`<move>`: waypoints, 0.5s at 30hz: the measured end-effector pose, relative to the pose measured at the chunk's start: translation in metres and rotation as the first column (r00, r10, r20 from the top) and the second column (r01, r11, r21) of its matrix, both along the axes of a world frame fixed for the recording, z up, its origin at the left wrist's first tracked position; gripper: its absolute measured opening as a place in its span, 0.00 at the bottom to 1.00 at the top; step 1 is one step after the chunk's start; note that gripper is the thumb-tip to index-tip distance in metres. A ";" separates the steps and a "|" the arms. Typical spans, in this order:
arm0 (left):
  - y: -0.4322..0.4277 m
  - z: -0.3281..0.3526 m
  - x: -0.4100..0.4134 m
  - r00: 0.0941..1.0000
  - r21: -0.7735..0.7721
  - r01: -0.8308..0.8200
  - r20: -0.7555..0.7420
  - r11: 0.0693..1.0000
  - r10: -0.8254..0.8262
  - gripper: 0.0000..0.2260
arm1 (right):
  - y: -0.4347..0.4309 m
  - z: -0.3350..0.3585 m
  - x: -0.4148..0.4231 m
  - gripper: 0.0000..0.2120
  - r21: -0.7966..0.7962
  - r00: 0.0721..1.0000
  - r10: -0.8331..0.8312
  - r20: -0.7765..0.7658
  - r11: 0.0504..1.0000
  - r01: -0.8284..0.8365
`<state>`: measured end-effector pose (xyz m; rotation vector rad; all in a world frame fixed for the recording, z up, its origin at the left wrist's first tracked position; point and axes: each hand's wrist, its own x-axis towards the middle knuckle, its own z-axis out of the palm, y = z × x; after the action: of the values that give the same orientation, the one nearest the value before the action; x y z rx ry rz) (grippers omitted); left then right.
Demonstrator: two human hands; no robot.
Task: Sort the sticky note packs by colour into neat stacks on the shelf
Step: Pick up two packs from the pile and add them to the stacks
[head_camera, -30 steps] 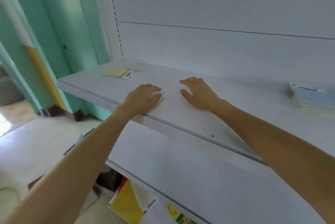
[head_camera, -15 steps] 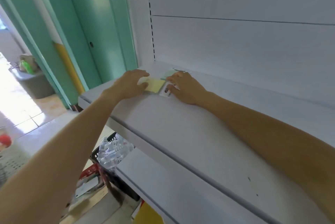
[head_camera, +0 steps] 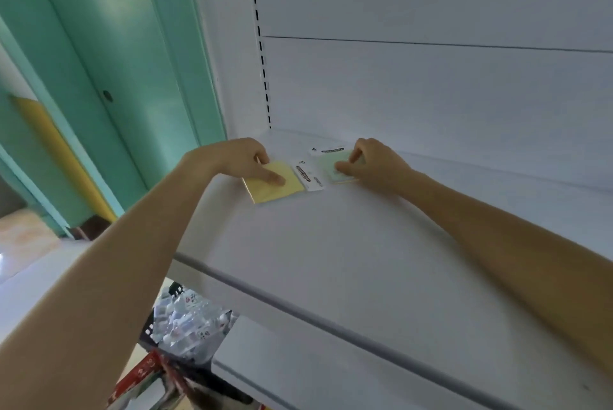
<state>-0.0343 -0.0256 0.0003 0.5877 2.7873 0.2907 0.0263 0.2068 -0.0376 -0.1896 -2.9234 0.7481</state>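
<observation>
Over the last second both hands are carried from the bare middle of the shelf (head_camera: 331, 244), where they are seen lying flat and holding nothing, to its far left corner. Half a second back the packs are only just reached; now each is taken in hand.

The left hand (head_camera: 238, 161) is laid on the yellow pack (head_camera: 278, 186). Its thumb is pressed flat on the top and its fingers are curled at the far left edge, so the pack is gripped. The right hand (head_camera: 371, 162) is curled over the green pack (head_camera: 331, 167), which is pinched between thumb and fingertips at its right side. Both packs appear to lie on the shelf surface; whether either is raised clear of it cannot be told.

The yellow pack is placed left and nearer, the green pack right and farther, just beside each other. Whether the white header card of the yellow pack touches the green one cannot be made out.

It is judged that the two colours are being parted, one to each hand, so the sorting is begun in this corner while no neat stack is yet formed here. The pile of packs seen at the right a second earlier is now out of view.

As for holders, only these two packs are seen on the shelf. Beneath it a lower shelf (head_camera: 298, 363) is visible. To its left a dark crate (head_camera: 149, 331) is packed with plastic-wrapped bottles (head_camera: 185, 313).
</observation>
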 end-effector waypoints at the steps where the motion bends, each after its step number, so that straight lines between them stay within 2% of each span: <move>1: -0.003 -0.002 -0.005 0.999 0.024 -0.029 -0.027 0.999 0.029 0.17 | 0.001 -0.001 0.000 0.23 -0.010 0.999 -0.034 0.019 0.999 0.034; 4: -0.008 -0.007 -0.013 0.989 0.154 -0.132 -0.052 0.979 0.141 0.21 | 0.000 0.000 0.000 0.29 -0.030 0.991 -0.096 0.094 0.995 0.100; 7: -0.004 -0.009 -0.011 0.977 0.346 -0.211 0.059 0.914 0.204 0.15 | -0.003 0.005 0.004 0.28 -0.087 0.993 -0.111 0.048 0.990 0.115; 9: -0.003 -0.007 -0.010 0.971 0.419 -0.239 0.129 0.876 0.204 0.08 | -0.005 0.008 0.010 0.28 -0.129 0.989 -0.147 -0.007 0.981 0.145; 12: -0.002 -0.006 -0.013 0.961 0.514 -0.254 0.228 0.819 0.155 0.19 | -0.002 0.014 0.023 0.24 -0.186 0.974 -0.212 -0.077 0.963 0.195; 15: 0.010 -0.004 -0.008 0.962 0.640 -0.235 0.261 0.731 0.081 0.20 | 0.010 0.015 0.046 0.18 -0.340 0.937 -0.316 -0.149 0.906 0.252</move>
<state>-0.0423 -0.0159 -0.0032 0.4135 2.4610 1.3506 0.0719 0.2165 -0.0224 -0.5267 -2.4929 1.1073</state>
